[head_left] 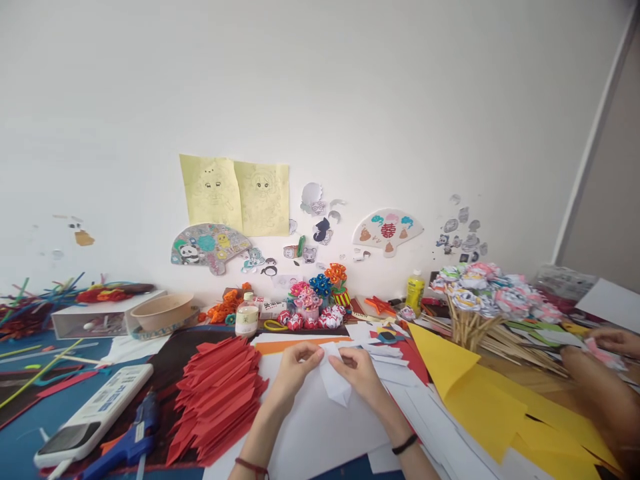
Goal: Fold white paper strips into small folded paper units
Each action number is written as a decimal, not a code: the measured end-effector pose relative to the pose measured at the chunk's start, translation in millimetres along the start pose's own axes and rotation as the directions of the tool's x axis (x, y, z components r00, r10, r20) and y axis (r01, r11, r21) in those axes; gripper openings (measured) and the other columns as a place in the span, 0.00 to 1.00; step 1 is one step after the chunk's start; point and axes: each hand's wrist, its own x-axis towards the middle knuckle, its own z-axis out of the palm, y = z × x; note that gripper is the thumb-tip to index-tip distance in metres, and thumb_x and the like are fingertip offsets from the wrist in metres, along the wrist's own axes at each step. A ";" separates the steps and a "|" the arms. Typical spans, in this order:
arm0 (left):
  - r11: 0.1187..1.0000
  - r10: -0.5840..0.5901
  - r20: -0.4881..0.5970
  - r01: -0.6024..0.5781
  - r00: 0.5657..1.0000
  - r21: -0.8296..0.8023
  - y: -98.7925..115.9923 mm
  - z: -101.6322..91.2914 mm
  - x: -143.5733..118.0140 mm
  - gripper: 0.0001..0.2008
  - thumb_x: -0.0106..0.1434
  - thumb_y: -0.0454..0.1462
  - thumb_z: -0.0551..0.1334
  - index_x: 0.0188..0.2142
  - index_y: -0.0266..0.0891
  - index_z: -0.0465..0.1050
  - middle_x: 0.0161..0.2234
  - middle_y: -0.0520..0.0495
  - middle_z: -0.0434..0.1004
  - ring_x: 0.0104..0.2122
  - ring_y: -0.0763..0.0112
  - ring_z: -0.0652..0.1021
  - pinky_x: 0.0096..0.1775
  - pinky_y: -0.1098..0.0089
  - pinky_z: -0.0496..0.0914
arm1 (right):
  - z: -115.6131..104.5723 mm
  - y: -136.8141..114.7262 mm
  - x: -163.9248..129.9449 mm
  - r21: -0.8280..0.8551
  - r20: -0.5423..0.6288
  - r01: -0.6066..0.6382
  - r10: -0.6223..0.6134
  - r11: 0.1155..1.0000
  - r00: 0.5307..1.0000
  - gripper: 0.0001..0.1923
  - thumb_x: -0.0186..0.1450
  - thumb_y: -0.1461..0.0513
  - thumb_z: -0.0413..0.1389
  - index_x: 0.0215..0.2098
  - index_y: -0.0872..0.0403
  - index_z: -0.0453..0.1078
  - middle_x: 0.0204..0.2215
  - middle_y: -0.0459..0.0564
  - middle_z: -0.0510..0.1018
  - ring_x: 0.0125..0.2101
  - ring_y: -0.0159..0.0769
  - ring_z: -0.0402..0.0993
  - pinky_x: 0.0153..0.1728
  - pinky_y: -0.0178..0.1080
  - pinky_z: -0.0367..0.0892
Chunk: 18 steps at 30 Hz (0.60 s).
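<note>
Between my two hands is a folded piece of white paper [335, 385], its pointed lower end hanging over a larger white sheet [315, 433]. My left hand [299, 368] pinches its upper left edge between thumb and fingers. On the opposite edge, my right hand [359, 375] has its thumb and fingertips closed on the same paper. A thick stack of red folded papers [220, 397] lies to the left of my left hand. Loose white paper strips [400, 373] lie just right of my right hand.
Yellow sheets [490, 400] spread at right, before a bunch of paper flowers on sticks [470, 307]. Another person's hand [613, 340] is at far right. A blue glue gun [133, 433], a white power strip [100, 417], a bowl [163, 310] and a bottle [247, 315] stand left.
</note>
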 end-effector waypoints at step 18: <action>0.919 0.185 0.040 -0.188 0.982 0.347 9.1 -4.9 -1.7 0.14 0.58 0.44 0.61 0.27 0.35 0.77 0.25 0.49 0.75 0.24 0.73 0.65 0.28 0.73 0.57 | -4.3 -9.2 -0.7 0.068 0.094 -0.088 0.081 0.994 0.992 0.25 0.59 0.48 0.55 0.15 0.54 0.55 0.18 0.40 0.50 0.21 0.27 0.45 0.21 0.33 0.43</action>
